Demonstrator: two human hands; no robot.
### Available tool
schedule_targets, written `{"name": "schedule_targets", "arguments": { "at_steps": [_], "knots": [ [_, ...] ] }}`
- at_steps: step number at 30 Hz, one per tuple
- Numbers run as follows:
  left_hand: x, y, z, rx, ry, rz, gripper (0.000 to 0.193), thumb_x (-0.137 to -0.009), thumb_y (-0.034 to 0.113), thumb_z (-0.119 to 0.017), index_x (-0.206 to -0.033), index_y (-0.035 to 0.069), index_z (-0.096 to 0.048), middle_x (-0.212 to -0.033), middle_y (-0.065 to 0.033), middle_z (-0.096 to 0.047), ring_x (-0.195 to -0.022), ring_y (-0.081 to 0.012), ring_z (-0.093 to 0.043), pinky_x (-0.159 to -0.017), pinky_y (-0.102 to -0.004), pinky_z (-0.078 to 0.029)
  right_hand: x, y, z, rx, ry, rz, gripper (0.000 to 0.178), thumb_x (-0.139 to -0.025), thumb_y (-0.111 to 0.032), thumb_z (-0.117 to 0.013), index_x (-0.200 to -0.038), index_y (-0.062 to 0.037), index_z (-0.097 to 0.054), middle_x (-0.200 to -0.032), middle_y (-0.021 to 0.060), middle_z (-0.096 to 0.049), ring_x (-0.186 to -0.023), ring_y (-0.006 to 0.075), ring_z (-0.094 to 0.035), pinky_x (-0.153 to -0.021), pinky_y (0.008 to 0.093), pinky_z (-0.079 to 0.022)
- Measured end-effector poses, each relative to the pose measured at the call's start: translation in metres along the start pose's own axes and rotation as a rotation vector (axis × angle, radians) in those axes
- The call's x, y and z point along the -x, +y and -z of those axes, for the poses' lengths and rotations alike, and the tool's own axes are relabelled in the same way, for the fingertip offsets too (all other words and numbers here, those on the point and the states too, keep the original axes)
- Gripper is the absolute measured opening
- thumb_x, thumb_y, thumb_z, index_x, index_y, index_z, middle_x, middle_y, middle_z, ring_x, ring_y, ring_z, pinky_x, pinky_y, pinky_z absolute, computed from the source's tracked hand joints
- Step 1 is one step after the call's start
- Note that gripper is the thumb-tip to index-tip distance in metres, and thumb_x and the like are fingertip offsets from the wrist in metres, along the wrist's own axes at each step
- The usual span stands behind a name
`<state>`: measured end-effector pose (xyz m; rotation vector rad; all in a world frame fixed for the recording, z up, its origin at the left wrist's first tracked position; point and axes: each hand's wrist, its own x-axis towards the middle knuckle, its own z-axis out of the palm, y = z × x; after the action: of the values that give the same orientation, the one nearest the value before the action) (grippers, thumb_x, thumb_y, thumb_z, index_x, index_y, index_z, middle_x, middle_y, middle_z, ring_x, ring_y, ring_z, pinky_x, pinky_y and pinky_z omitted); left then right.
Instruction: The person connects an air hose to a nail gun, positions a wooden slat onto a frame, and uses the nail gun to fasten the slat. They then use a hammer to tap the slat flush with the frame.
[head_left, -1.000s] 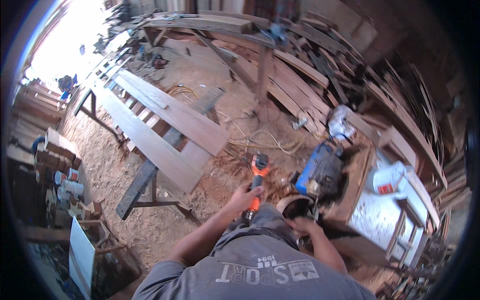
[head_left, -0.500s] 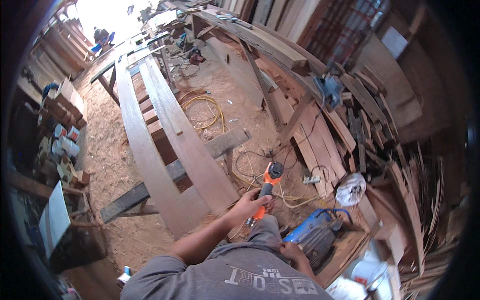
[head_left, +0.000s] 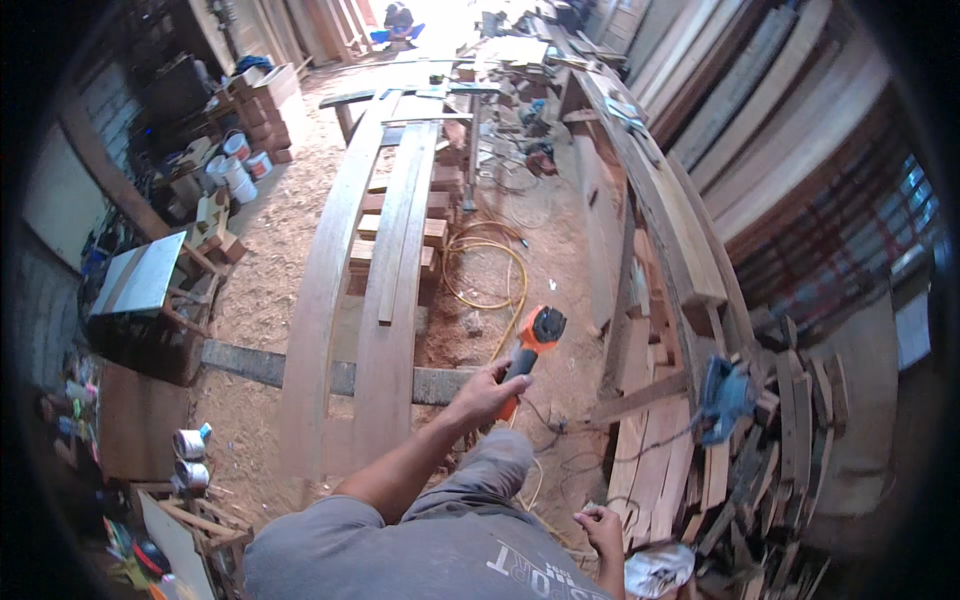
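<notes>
My left hand (head_left: 488, 393) is closed round the dark grip of an orange and black hand-held power tool (head_left: 541, 330). The tool's round black head points away from me, and its exact kind is unclear. Off to the right, my right hand (head_left: 601, 526) is raised beside my thigh with its fingers bent together. A small pale bit shows at the fingertips, too small to name. Two long wooden boards, a left one (head_left: 318, 310) and a right one (head_left: 385, 400), lie ahead across a dark crossbeam (head_left: 245, 362). On the right board rests a narrow strip (head_left: 402, 250).
A yellow hose (head_left: 522, 285) coils on the sawdust-covered floor. At the right stand a timber-laden bench (head_left: 665, 225), a blue power tool (head_left: 722, 400) and piled offcuts (head_left: 800, 400). White buckets (head_left: 238, 180) sit at the left; a person (head_left: 398, 22) crouches far off.
My view has swung, so the boards now run straighter ahead. The orange tool stays in my left hand. My right hand has come away from my lap, and the blue machine beside me has left view.
</notes>
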<state>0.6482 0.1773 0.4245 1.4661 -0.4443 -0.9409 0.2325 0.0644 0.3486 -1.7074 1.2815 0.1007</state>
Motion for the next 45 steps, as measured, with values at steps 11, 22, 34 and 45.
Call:
{"name": "schedule_targets", "arguments": {
  "at_steps": [11, 22, 34, 45],
  "knots": [
    [-0.244, 0.097, 0.134, -0.841, 0.842, -0.035, 0.052, -0.092, 0.038, -0.078, -0.132, 0.005, -0.07, -0.117, -0.028, -0.075, -0.109, -0.0462, -0.073, -0.096, -0.0548, -0.057, -0.232, -0.125, 0.057, -0.094, -0.095, 0.116, 0.028, -0.104, -0.023, -0.07, -0.106, 0.0022, -0.08, -0.089, 0.0096, -0.08, -0.08, 0.0151, -0.073, -0.078, 0.0322, -0.058],
    [-0.448, 0.121, 0.277, -1.125, 1.13, 0.214, 0.044, -0.093, 0.036, -0.076, -0.119, 0.001, -0.07, -0.108, -0.026, -0.077, -0.104, -0.0437, -0.075, -0.095, -0.0526, -0.057, -0.416, -0.235, 0.105, 0.072, -0.162, 0.16, 0.034, -0.102, -0.023, -0.071, -0.126, 0.0007, -0.075, -0.101, 0.0132, -0.08, -0.09, 0.0177, -0.074, -0.083, 0.0334, -0.058],
    [-0.548, 0.085, 0.365, -1.453, 1.284, 0.285, 0.054, -0.097, 0.034, -0.071, -0.137, 0.0, -0.061, -0.123, -0.0251, -0.073, -0.118, -0.0424, -0.069, -0.105, -0.0521, -0.051, -0.723, -0.404, 0.051, 0.141, -0.422, 0.168, 0.025, -0.106, -0.022, -0.067, -0.115, -0.0002, -0.076, -0.094, 0.0066, -0.076, -0.082, 0.0136, -0.07, -0.075, 0.0316, -0.056],
    [-0.538, 0.086, 0.359, -1.265, 1.235, 0.507, 0.052, -0.102, 0.03, -0.069, -0.139, -0.006, -0.06, -0.12, -0.0321, -0.07, -0.112, -0.0493, -0.069, -0.096, -0.0537, -0.054, -1.101, -0.477, -0.142, 0.144, -0.413, -0.164, 0.029, -0.104, -0.027, -0.064, -0.112, -0.003, -0.078, -0.091, 0.0144, -0.078, -0.083, 0.0233, -0.076, -0.074, 0.0363, -0.058]
  ]
}}
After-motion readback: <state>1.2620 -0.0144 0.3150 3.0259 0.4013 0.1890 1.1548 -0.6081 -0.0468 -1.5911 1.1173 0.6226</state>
